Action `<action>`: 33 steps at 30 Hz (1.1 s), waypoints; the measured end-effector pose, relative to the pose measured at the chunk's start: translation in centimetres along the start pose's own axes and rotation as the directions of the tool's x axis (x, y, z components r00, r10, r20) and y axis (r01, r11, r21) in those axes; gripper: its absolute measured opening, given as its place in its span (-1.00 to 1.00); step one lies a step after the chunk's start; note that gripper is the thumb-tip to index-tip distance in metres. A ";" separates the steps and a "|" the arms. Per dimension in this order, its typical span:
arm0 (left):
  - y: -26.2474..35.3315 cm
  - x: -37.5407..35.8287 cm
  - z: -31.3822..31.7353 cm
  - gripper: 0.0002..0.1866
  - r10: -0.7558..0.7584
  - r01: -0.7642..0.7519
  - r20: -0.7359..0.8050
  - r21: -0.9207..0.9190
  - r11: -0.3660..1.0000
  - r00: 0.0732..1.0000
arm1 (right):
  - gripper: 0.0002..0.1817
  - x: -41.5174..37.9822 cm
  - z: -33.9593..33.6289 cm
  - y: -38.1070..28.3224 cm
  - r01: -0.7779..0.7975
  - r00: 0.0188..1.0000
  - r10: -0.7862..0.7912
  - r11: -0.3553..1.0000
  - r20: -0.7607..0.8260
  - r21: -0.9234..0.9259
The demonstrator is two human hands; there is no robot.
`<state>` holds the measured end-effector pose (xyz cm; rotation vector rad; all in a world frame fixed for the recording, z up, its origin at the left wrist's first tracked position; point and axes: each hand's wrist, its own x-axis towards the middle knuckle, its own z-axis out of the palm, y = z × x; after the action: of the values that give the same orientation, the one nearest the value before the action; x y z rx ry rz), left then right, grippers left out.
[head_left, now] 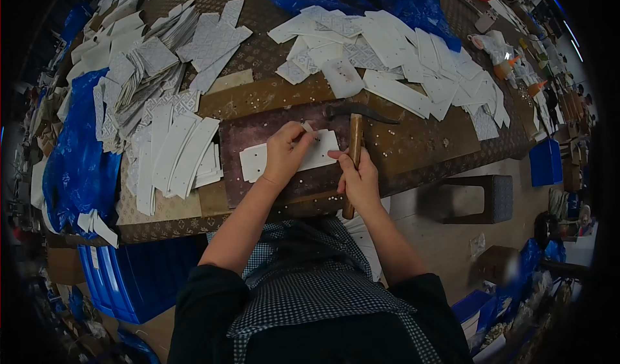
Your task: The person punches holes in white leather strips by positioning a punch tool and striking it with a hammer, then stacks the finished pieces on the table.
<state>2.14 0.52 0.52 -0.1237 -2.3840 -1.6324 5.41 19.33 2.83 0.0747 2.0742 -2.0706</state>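
Note:
My right hand (361,182) is wrapped round the wooden handle of a hammer (355,138). The hammer stands nearly upright in the view, its dark head with a long curved claw at the far end. One right fingertip reaches the right edge of a white rectangular panel (250,164) with small dark holes. This panel lies on a dark red board (239,131). Over the panel's middle, my left hand (285,154) is closed, thumb and fingers pinched together near its far edge. What they pinch, if anything, is too small to make out.
Stacked white panels (177,148) lie left of the board, with patterned pieces (210,44) behind. Another heap of pieces (387,38) and a translucent tray (342,78) sit beyond it. Small bits are scattered on the table. A stool (500,199) stands right; a blue bin (135,280) is lower left.

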 end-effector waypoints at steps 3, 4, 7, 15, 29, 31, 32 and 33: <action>0.2 0.1 0.2 -0.87 0.026 -0.026 0.016 0.002 1.000 1.000 | -0.81 0.1 0.1 -0.1 -0.012 1.000 0.012 1.000 0.001 0.018; 0.4 0.2 0.3 -0.87 0.031 -0.031 0.014 0.003 1.000 0.999 | -0.81 0.1 0.1 -0.1 -0.017 1.000 0.017 1.000 -0.001 0.024; 0.9 0.2 0.5 -0.90 0.072 -0.072 -0.003 0.006 0.997 0.997 | -0.81 0.1 0.1 -0.2 -0.014 1.000 0.014 1.000 -0.004 0.016; 1.3 1.3 1.1 -0.91 0.292 -0.299 0.064 0.164 0.940 0.954 | -0.82 0.0 -0.6 -0.9 -0.037 0.999 0.037 0.999 0.035 -0.005; -0.1 1.3 1.8 -0.88 0.346 -0.343 0.009 0.148 0.928 0.938 | -0.77 -1.6 -2.4 -13.4 0.426 0.902 -0.331 0.587 0.276 -0.689; -0.1 1.3 1.7 -0.88 0.358 -0.355 0.010 0.150 0.923 0.934 | -0.75 -1.0 -2.8 -12.5 0.235 0.967 -0.039 0.511 0.251 -0.826; 0.0 1.4 1.8 -0.88 0.358 -0.354 -0.001 0.146 0.924 0.934 | -0.76 -1.0 -3.1 -13.1 0.280 0.956 -0.083 0.551 0.282 -0.786; 0.0 1.2 1.8 -0.88 0.353 -0.349 -0.005 0.140 0.927 0.936 | -0.77 -1.6 -3.2 -14.5 0.317 0.944 -0.123 0.591 0.306 -0.741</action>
<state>0.69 2.08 0.25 -0.4685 -2.2790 -1.2937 3.92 22.53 17.30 -0.5606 2.7254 -0.9833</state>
